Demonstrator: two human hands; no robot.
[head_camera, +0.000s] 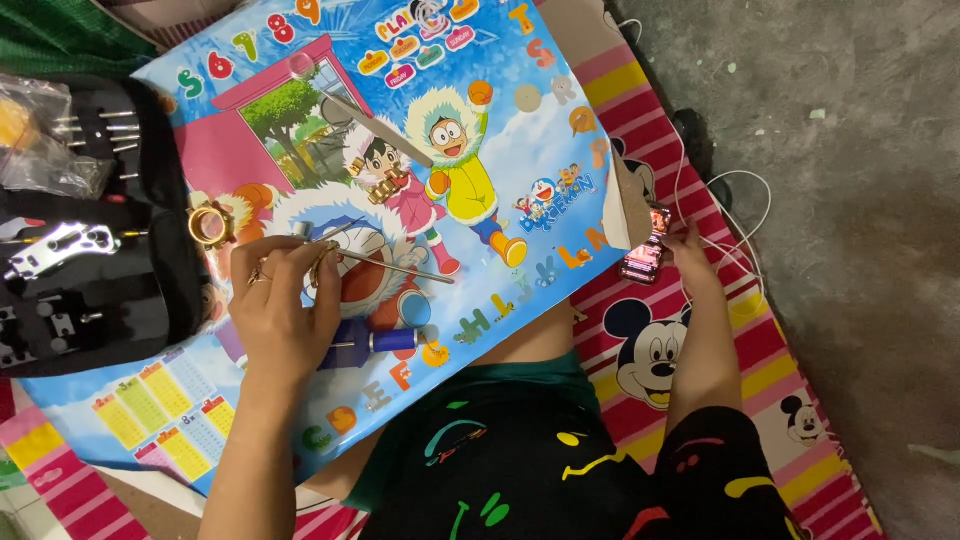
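Note:
My left hand (283, 305) pinches a thin metal rod (395, 264) that points right across a colourful cartoon poster (500, 120) spread on the floor. Just under the hand lie a blue cylinder part (392, 340) and a blue cap (413, 308). A gold ring-shaped part (210, 225) sits left of the hand, and a small gold piece (384, 186) lies further up the poster. My right hand (690, 252) reaches to the poster's right edge, fingertips touching a phone (646, 256) with a lit screen; it does not grip it.
A black open tool case (90, 270) with metal bits and a clear plastic bag (45, 150) lies at the left. A striped cartoon mat (700, 120) lies under the poster. A white cable (735, 215) curls on the grey concrete floor (860, 200) at the right.

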